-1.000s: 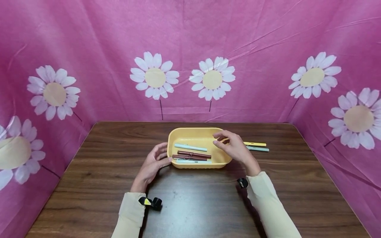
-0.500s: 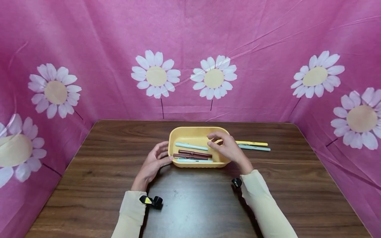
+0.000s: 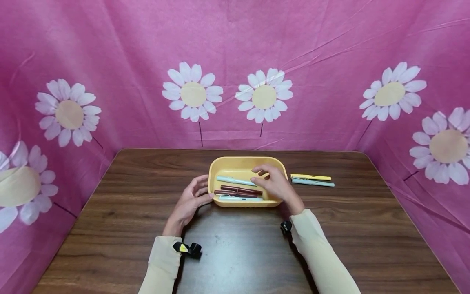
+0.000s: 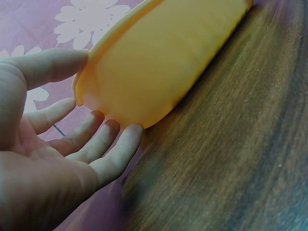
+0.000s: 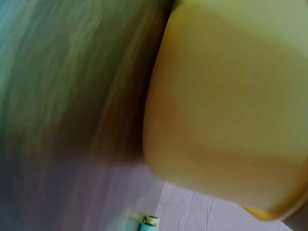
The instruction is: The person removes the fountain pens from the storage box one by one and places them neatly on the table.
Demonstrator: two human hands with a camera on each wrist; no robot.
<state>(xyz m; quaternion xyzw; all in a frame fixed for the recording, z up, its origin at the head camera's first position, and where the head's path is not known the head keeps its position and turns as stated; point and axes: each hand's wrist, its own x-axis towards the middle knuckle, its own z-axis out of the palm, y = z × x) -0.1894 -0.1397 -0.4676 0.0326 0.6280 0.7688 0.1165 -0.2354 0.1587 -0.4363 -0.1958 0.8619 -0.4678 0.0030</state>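
A yellow plastic tray [image 3: 235, 203] stands on the table with several capped pens in it. A light blue pen [image 3: 235, 180] lies behind two dark maroon pens [image 3: 240, 190], and a pale blue pen [image 3: 240, 199] lies along the front. My left hand [image 3: 189, 204] touches the tray's left end. In the left wrist view, its thumb is at the rim and its fingertips are against the outer wall. Over the tray's right part is my right hand [image 3: 273, 183], thumb and index finger apart, thumb tip close to the light blue pen's right end. Nothing shows between them.
Right of the tray, a yellow pen [image 3: 311, 177] and a light blue pen [image 3: 313, 183] lie side by side on the brown wooden table [image 3: 227, 245]. Pink cloth [image 3: 227, 36] with large white flowers hangs behind and on both sides.
My right hand has moved left and inward over the tray toward the light blue pen, uncovering more of the two pens outside. My left hand and the tray keep their places.
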